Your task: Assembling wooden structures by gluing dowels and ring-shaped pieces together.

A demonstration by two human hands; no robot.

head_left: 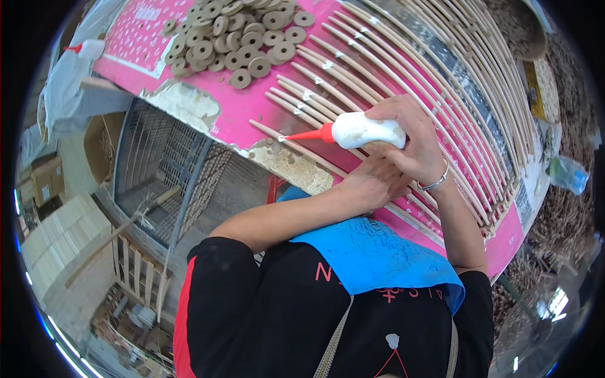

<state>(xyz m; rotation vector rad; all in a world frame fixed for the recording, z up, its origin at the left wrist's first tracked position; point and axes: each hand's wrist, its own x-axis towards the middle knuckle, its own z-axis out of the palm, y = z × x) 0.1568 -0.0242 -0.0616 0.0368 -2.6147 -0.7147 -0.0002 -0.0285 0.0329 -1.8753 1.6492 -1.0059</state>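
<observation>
- pink tabletop (242, 107) fills the upper middle of the view, printed with white marks at the far left and worn to a pale, chipped edge (183, 104) along the near side.
- slim wooden rods (378, 63) lie across it in a slanting spread, many with small white dabs (308, 96) near their left ends.
- the right hand (409, 132) has its fingers clamped around a white squeeze bottle (359, 131), tipped nearly flat above the rods, its red nozzle (309, 135) pointing left.
- the nozzle's tip meets a white dab near the end of the nearest rod (309, 154); the step in hand looks to be dotting what is probably glue there.
- the left hand (375, 184) lies under the right one; its fingers are partly covered, so whether they grip anything i cannot tell.
- as i judge it, the next move calls for a light squeeze and a clean lift of the tip, without rolling the rod.
- beyond the rod ends, tan holed discs (220, 44) sit heaped, with another bottle (93, 49) at the far left.
- down on the left stand a wire-mesh rack (157, 151), a cardboard box (47, 179) and stacked pale boards (69, 233).
- off the right side are masses of brown sticks (561, 138), too blurred to separate.
</observation>
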